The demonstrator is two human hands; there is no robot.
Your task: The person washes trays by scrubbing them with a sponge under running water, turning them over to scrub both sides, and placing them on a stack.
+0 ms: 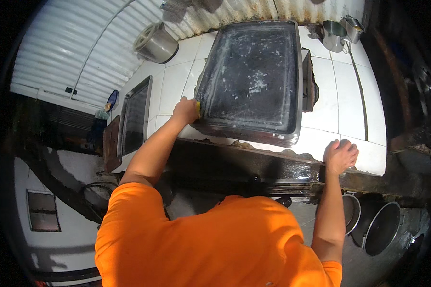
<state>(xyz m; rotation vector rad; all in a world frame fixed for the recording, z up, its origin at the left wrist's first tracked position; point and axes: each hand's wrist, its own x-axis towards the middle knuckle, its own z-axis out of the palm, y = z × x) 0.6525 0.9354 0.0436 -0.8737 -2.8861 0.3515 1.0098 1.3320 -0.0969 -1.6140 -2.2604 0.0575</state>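
A large dark metal tray (pixel 255 75) with whitish residue lies bottom-up or face-up, I cannot tell which, on the white tiled counter (pixel 350 107). My left hand (pixel 186 111) is at the tray's left side near its front corner, closed around a yellow sponge or scrubber (pixel 198 108), of which only an edge shows. My right hand (pixel 340 156) rests on the counter's front edge, to the right of the tray, with its fingers bent. Whether anything lies under that hand is hidden.
A lidded metal pot (pixel 158 45) stands at the back left, and metal jugs (pixel 334 37) at the back right. A dark framed panel (pixel 135 116) lies at the left. Large pots (pixel 381 229) are below the counter at right. Corrugated sheeting (pixel 68 46) borders the counter.
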